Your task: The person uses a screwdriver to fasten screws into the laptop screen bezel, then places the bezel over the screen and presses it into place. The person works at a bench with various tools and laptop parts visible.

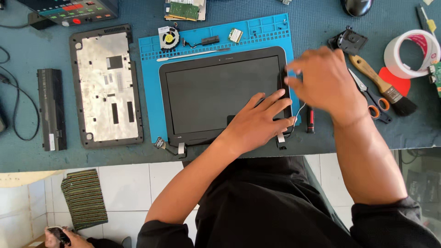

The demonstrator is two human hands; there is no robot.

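A black laptop screen panel [216, 92] lies flat on a blue work mat [149, 92]. My left hand [257, 121] presses flat on the panel's lower right corner, fingers spread. My right hand [324, 82] hovers at the panel's right edge, its fingertips pinching at the bezel there; the grip itself is blurred. A thin white cable [298, 115] loops out below the right edge, beside a hinge tab [281, 140].
A grey laptop base cover [105, 85] and a black battery [51, 109] lie left of the mat. A fan [168, 37] and small parts sit on the mat's top. Right of the panel: a red-tipped tool [310, 121], scissors [374, 103], brush [383, 85], tape roll [412, 53]. Another person's hand [62, 236] holds a phone below left.
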